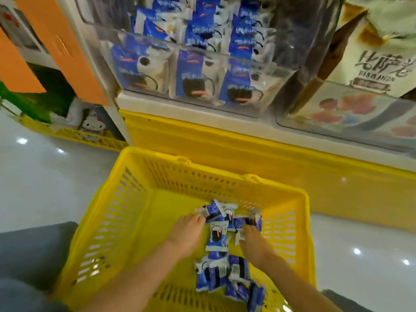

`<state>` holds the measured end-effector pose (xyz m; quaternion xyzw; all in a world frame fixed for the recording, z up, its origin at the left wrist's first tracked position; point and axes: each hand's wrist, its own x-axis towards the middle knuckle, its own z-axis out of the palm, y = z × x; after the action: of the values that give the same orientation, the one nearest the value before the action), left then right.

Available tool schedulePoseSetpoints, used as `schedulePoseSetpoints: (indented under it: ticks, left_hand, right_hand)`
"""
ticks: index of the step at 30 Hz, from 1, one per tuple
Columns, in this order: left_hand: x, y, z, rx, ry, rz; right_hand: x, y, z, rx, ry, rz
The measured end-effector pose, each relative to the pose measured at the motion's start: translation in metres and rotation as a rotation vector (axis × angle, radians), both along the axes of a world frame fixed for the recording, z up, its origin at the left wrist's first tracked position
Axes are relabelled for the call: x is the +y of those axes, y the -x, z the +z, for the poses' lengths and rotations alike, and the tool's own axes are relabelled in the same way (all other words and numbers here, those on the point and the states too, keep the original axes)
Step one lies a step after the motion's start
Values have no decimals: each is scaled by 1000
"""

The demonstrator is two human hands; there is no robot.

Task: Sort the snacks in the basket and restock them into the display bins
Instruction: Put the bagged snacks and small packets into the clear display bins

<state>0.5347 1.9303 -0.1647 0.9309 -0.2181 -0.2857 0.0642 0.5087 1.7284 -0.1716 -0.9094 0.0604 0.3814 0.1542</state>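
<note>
Both hands (188, 233) (253, 240) in basket (139, 212), grip unclear; packets (217, 240) lie mixed, mostly lengthwise.

You stand over a glossy pale floor (45, 183) dotted with bright reflections of ceiling lights. Left of the white shelf unit (171, 104), orange panels (58, 41) lean upward. Below the shelf unit runs a yellow base (247, 152); farther left sits a low yellow crate (90, 140).
</note>
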Motion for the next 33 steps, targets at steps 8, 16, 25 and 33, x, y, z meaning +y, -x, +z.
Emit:
schedulePoseSetpoints:
  ticks: [8,16,25,33]
  left_hand:
    - [-29,20,-59,360,144,335]
    - [-55,9,-83,590,408,965]
    - [-43,9,-74,745,458,1093]
    - [-27,14,-37,758,576,1163]
  right_hand:
    - [-1,8,-51,55,-27,-260]
    - [6,-3,-70,-23,-54,-507]
    - [12,-8,-71,-64,-286,-808]
    - [11,-13,-32,-3,-225,-532]
